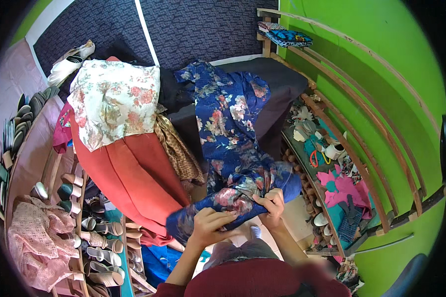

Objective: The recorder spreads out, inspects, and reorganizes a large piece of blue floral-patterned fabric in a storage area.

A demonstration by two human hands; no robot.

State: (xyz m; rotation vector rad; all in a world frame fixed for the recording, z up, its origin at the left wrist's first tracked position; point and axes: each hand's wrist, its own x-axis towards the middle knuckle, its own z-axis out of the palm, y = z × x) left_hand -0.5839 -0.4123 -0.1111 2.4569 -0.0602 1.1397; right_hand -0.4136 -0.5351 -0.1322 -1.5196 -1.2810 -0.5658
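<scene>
A dark blue floral cloth (223, 119) with pink and cream flowers drapes over a black-covered surface and hangs toward me. Its near end is bunched up in front of my body. My left hand (210, 225) is closed on this cloth, fingers lying over its folded edge. To its right, my right hand (271, 204) pinches the same cloth, thumb on top. Left of the blue cloth lies a white cloth with red flowers (121, 96), over a coral-red fabric (129, 173). A golden-brown patterned fabric (176, 143) hangs between them.
Shoes (104, 242) fill wooden racks on the left, beside a pink lace cloth (39, 237). At right, a low shelf holds a pink cloth piece (334, 188) and scraps, below curved wooden rails (362, 104). A folded blue patterned cloth (287, 37) rests at the upper right.
</scene>
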